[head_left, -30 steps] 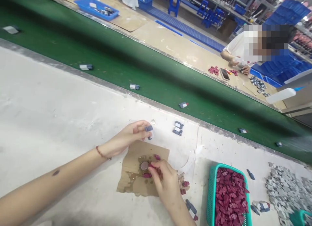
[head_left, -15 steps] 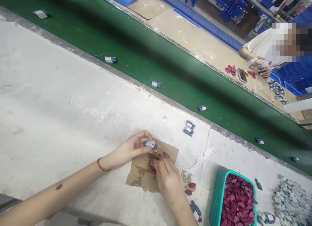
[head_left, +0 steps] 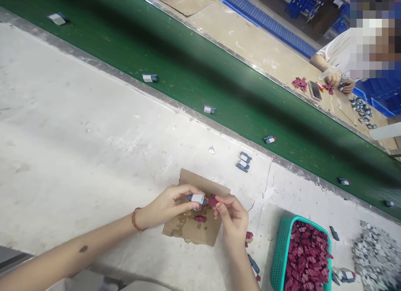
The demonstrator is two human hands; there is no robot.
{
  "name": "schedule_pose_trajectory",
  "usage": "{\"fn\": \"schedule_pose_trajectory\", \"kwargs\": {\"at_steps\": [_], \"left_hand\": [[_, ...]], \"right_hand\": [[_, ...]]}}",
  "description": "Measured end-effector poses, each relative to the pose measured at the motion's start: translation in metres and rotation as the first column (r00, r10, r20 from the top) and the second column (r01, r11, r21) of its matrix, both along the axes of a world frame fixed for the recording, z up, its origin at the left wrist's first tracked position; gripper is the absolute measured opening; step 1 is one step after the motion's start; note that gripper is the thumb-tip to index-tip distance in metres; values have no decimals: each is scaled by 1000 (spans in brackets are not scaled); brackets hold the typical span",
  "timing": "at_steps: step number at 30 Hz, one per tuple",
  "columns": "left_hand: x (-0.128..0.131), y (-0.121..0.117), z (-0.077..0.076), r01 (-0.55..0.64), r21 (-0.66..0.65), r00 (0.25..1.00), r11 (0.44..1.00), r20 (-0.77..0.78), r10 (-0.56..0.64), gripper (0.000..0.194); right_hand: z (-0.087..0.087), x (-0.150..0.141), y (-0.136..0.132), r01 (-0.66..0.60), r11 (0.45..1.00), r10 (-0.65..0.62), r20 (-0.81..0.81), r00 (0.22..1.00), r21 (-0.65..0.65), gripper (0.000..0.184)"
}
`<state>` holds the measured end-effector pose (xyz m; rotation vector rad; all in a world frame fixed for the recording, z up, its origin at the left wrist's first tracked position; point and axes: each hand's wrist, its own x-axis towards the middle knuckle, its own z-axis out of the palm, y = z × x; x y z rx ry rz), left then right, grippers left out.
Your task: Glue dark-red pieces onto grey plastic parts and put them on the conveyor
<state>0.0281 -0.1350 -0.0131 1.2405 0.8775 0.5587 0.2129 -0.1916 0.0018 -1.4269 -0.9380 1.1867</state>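
My left hand pinches a small light-grey and dark-blue plastic part above a piece of brown cardboard. Between the fingertips of my right hand is a dark red plastic piece, held up against the blue end of that part; whether the two are joined I cannot tell. Another dark red piece lies on the cardboard, beside wet brown stains. A small round object there is mostly hidden under the left hand's part.
A green conveyor belt carries spaced grey-and-blue parts. Two assembled parts lie near its edge. At right stand a teal basket of red pieces and a heap of grey pieces. A co-worker sits across the belt.
My right hand has risen from the cardboard's middle and taken hold of a red piece, bringing it to the left hand's part. The left hand is slightly lower. Parts on the belt have shifted right.
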Motion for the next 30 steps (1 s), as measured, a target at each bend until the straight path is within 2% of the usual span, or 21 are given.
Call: {"fn": "schedule_pose_trajectory", "kwargs": {"at_steps": [8, 15, 24, 27, 28, 30], "left_hand": [[0, -1, 0, 32, 31, 999, 999, 4, -32, 21], [2, 1, 3, 43, 38, 999, 998, -25, -42, 19], [9, 1, 7, 125, 107, 990, 986, -84, -116, 21], [23, 15, 12, 214, 226, 971, 951, -154, -182, 24], [30, 23, 14, 250, 301, 964, 920, -170, -207, 24], [48, 42, 16, 306, 482, 951, 821, -193, -241, 23]], "right_hand": [[-1, -10, 2, -39, 999, 39, 7, 999, 16, 25], [2, -13, 2, -148, 985, 127, 215, 968, 87, 12], [14, -8, -2, -198, 969, 131, 374, 918, 146, 16], [15, 0, -2, -145, 975, 64, 416, 907, 166, 18], [17, 4, -2, -105, 978, 16, 440, 898, 179, 19], [19, 15, -3, 21, 977, -125, 491, 862, 212, 21]]}}
